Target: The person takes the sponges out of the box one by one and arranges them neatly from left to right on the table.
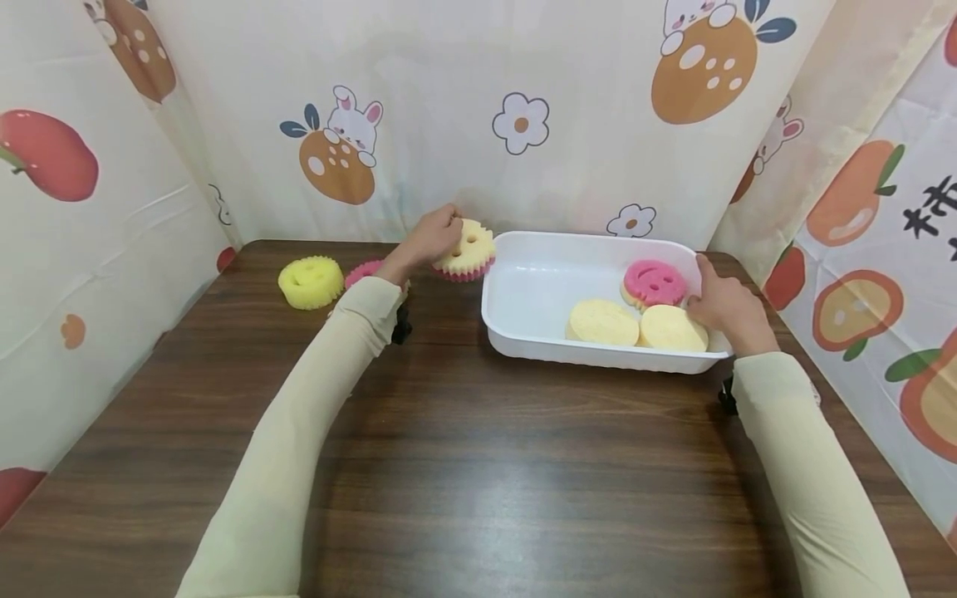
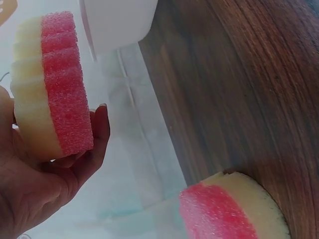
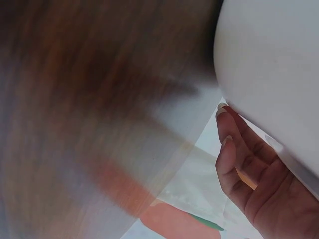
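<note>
Wooden table (image 1: 463, 465): tray (image 1: 523, 328), yellow sponge (image 1: 310, 282)

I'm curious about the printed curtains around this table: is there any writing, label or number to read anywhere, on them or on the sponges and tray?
Cloth on the right: black characters at the frame edge, cut off, not readable.
Sponges and white tray: no text, only face cut-outs.

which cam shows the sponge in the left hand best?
Left wrist view: the round foam sponge with cream and pink layers fills the frame edge-on, gripped by the left hand. The head view shows the sponge small, with face holes, partly covered by fingers. The right wrist view doesn't show it.
</note>
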Demonstrator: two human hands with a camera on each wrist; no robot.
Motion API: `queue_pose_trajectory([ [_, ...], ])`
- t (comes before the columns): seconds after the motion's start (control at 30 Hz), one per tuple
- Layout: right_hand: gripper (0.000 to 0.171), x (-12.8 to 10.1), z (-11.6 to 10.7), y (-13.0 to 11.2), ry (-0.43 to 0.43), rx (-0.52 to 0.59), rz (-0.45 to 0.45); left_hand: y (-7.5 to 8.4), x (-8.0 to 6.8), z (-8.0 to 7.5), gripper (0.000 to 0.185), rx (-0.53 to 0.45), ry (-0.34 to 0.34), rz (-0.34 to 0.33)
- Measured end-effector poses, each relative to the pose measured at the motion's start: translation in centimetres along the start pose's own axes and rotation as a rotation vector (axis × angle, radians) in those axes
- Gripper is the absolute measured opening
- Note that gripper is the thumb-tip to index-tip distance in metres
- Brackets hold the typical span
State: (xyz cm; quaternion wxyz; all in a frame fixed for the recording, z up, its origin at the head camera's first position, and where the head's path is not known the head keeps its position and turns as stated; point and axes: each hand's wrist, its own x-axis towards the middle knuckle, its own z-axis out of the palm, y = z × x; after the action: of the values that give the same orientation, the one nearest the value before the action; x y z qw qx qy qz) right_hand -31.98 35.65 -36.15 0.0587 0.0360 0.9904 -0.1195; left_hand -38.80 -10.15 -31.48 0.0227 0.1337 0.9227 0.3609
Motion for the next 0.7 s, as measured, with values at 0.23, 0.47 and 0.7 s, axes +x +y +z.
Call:
queue_pose_trajectory([
  [0.23,0.085,-0.1,0.0,0.0,0.009,-0.003,-0.006,-0.7,-0.4,0.0,0.042,0.002,0.007,-0.020],
  [0.47,0.086,-0.2,0.0,-0.1,0.013,-0.002,0.002,-1.6,-0.8,0.1,0.042,-0.027,0.010,-0.037],
  [0.7,0.086,-0.3,0.2,0.0,0.004,-0.002,0.014,-2.7,-0.6,0.5,0.043,0.001,-0.014,-0.034],
])
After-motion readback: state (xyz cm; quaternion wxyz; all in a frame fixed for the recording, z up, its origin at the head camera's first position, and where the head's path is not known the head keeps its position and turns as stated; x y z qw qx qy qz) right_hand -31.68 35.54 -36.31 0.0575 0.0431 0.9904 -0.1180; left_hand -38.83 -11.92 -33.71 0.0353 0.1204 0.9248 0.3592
